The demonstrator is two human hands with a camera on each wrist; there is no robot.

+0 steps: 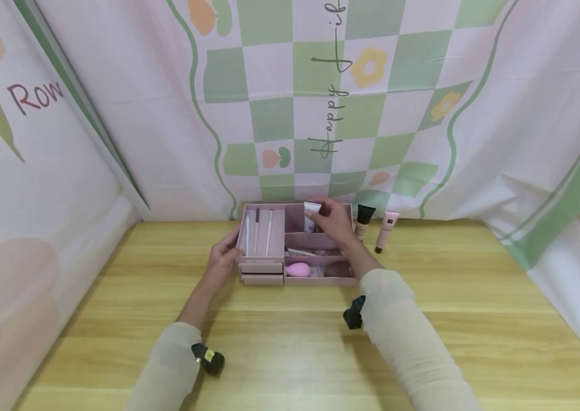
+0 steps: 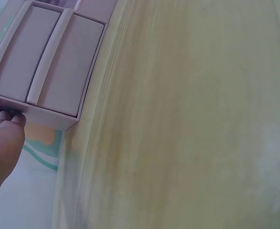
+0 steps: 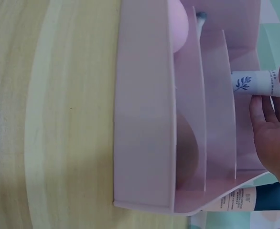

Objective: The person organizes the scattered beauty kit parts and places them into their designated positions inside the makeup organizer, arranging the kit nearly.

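Observation:
A pink makeup organizer (image 1: 263, 279) stands on the wooden table against the back curtain. My left hand (image 1: 221, 260) holds its left side, the fingers along the outer wall; in the left wrist view the hand (image 2: 6, 138) is partly cut off. My right hand (image 1: 335, 220) pinches a white tube (image 1: 310, 220) with a blue leaf print over the back right compartment. The lower end of the tube (image 3: 254, 82) dips behind the divider in the right wrist view. Several slim brushes (image 1: 257, 231) lie in the left top tray.
Pink sponge (image 1: 298, 270) and a brown rounded item (image 1: 338, 269) sit in the front compartment. A black-capped tube (image 1: 365, 216) and a pink tube (image 1: 386, 230) stand right of the organizer. Two drawers (image 2: 68, 62) face front. A patterned curtain (image 1: 321, 114) hangs behind.

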